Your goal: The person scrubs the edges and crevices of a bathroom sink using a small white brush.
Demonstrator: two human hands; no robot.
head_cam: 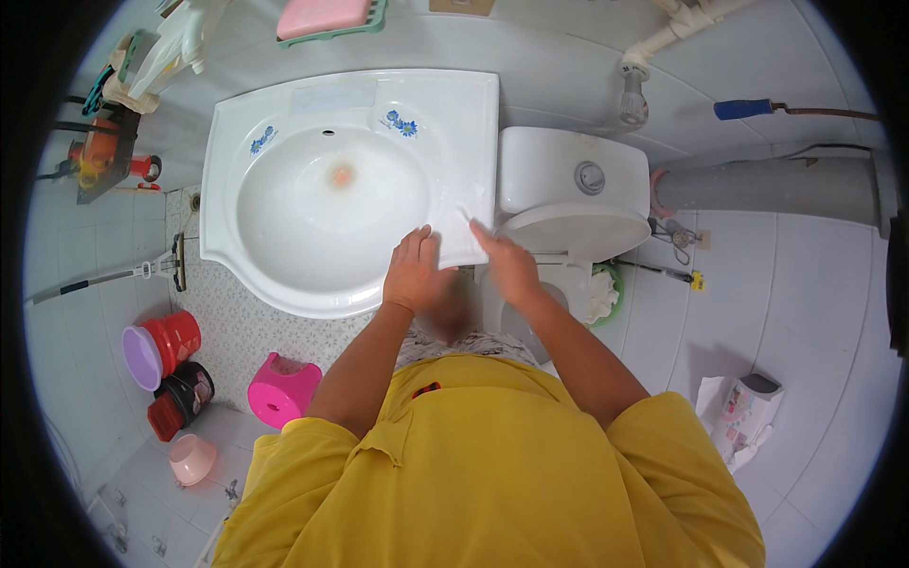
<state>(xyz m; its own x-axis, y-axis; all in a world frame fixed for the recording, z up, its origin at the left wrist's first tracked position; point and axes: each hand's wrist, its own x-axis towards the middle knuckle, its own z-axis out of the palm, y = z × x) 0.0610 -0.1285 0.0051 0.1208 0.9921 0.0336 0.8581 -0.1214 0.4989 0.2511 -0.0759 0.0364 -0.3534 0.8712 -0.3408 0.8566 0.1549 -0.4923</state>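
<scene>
A white ceramic washbasin (334, 234) with blue flower decals lies before me, an orange-brown stain near its drain area. On the basin's front right rim rests my left hand (414, 266), fingers together and pointing up. My right hand (508, 263) is at the basin's right edge, its index finger stretched over the corner; it is slightly blurred, and whether it holds something small cannot be told. A small whitish mark or piece (463, 212) shows near that fingertip. Below my left hand a round area is blurred.
Right of the basin stands a toilet with its cistern (574, 170) and raised lid (579, 231). A green bin (616, 295) holds paper. At left are a squeegee mop (177, 263), a red bucket (181, 341) and a pink stool (284, 390). A pink soap bar (323, 15) lies above.
</scene>
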